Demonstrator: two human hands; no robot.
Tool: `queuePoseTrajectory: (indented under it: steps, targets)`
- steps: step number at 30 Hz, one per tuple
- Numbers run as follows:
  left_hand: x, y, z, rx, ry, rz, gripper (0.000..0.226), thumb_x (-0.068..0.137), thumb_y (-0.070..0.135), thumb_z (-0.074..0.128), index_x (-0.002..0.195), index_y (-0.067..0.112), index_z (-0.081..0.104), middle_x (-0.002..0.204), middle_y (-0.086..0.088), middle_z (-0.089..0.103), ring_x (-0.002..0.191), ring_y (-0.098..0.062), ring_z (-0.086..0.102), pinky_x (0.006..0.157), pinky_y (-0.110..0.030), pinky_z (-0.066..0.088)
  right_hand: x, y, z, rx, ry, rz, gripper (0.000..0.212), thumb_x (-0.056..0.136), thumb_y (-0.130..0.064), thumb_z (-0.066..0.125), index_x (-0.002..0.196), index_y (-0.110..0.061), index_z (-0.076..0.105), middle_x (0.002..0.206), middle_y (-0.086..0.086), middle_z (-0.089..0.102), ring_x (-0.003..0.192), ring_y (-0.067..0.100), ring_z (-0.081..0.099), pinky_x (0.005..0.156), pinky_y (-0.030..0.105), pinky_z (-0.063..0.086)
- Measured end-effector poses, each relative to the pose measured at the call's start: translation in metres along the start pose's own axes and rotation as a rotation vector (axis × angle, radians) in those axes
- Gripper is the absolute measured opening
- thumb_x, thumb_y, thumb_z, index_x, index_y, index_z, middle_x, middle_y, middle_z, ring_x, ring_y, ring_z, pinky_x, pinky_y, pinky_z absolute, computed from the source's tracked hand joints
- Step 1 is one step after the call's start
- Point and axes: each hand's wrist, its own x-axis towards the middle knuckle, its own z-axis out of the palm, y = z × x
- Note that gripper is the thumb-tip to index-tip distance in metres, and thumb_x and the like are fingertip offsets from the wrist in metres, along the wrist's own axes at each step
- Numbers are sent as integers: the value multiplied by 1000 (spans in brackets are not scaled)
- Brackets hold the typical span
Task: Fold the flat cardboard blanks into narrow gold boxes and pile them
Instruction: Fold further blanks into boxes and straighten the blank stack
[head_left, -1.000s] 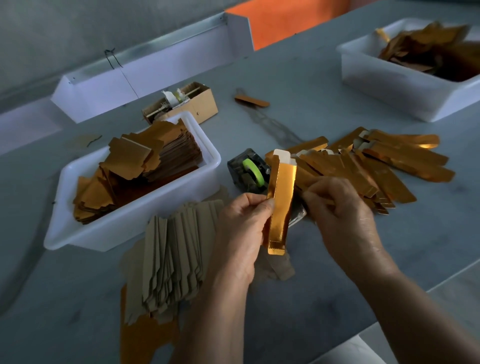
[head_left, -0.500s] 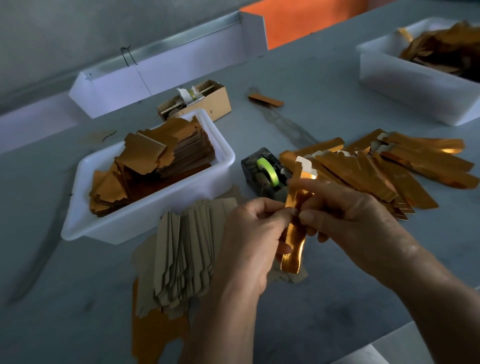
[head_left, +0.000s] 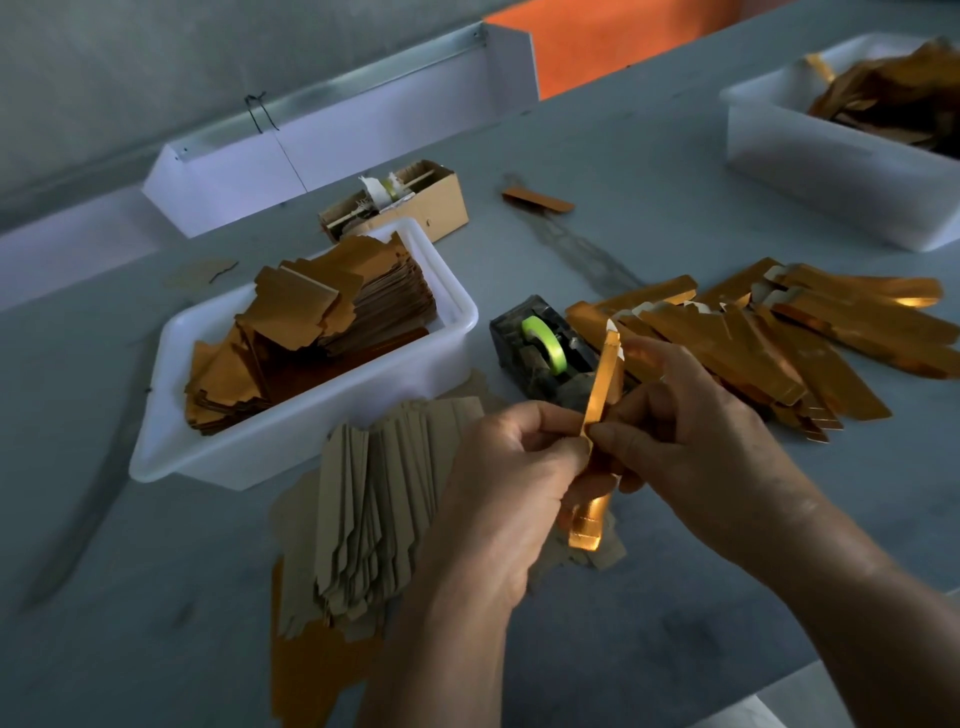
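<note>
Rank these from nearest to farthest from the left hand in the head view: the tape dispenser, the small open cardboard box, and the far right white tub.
1. tape dispenser: just beyond the left hand, at the table's middle.
2. small open cardboard box: farther back, behind the near white tub of gold blanks.
3. far right white tub: at the far right corner.
</note>
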Motion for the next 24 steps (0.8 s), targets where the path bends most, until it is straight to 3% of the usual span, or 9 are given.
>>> queuePoseTrajectory:
  steps: [4, 10, 15, 19, 22, 24]
  targets:
    - [1, 0, -2, -27, -25, -24, 8, 88, 11, 65, 85, 6, 70, 78, -9, 74, 76, -23, 73, 76, -34, 60, 0, -2, 0, -83, 27, 7, 66, 83, -19, 69, 139, -23, 35, 72, -6, 66, 66, -3, 62, 59, 10, 50]
    - [0, -7, 4, -21, 72, 11, 14, 93, 10, 59, 83, 7, 69, 75, -7, 74, 67, -20, 73, 64, -27, 60, -3, -7, 2, -153, 34, 19, 57, 83, -20, 69, 133, -22, 41, 73, -7, 66, 64, 0, 63, 58, 15, 52]
    - [-2, -10, 18, -9, 191, 56, 24, 92, 6, 58, 70, 13, 64, 65, -3, 70, 60, -13, 71, 56, -24, 57, -1, -15, 4, -339, 51, 35, 53, 91, -20, 58, 135, -23, 29, 80, -10, 57, 70, 4, 55, 54, 14, 41]
    - [-7, -11, 26, 260, 299, 197, 20, 94, 20, 56, 76, 24, 62, 68, 4, 67, 58, -2, 65, 45, -12, 47, -7, -24, 6, -576, 148, 14, 46, 90, -39, 55, 124, -25, 28, 66, -15, 36, 57, 2, 39, 50, 19, 33]
    - [-8, -9, 18, 315, 340, 300, 11, 95, 24, 55, 88, 24, 63, 75, 7, 66, 68, 0, 65, 47, -12, 48, -5, -25, 0, -574, 216, 55, 54, 73, -59, 62, 106, -22, 39, 67, -8, 49, 59, 10, 51, 49, 26, 39]
    - [-7, -7, 13, 321, 322, 296, 10, 94, 26, 55, 93, 22, 64, 79, 6, 67, 71, -5, 66, 54, -18, 55, -2, -19, -1, -392, 200, 45, 53, 71, -51, 68, 112, -23, 49, 74, -10, 57, 67, 6, 56, 54, 22, 41]
